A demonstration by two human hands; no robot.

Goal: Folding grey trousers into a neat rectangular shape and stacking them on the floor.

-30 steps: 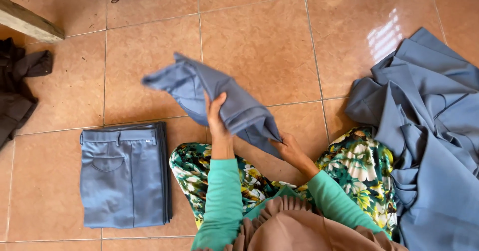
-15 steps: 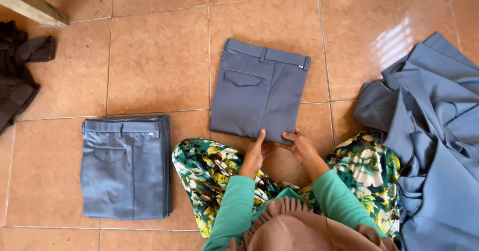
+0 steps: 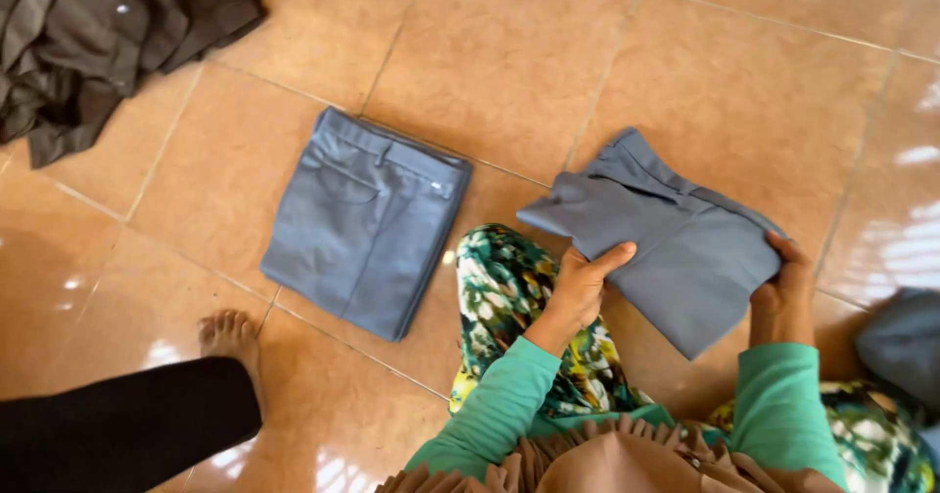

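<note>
I hold a folded pair of grey-blue trousers (image 3: 676, 248) just above the tiled floor. My left hand (image 3: 583, 282) grips its near left edge, thumb on top. On the right edge sits my right hand (image 3: 783, 292), fingers curled around the fold. Another folded pair of grey-blue trousers (image 3: 367, 221) lies flat on the floor to the left, apart from both hands. My green sleeves and flowered skirt (image 3: 509, 297) fill the bottom of the view.
A heap of dark grey cloth (image 3: 88, 33) lies at the top left. Another person's bare foot (image 3: 230, 341) and black trouser leg come in from the bottom left. A bit of blue-grey cloth (image 3: 901, 341) shows at the right edge.
The folded trousers, flat on the floor half a second ago, are now lifted in both hands. My view has swung left, bringing in the other person's foot.
</note>
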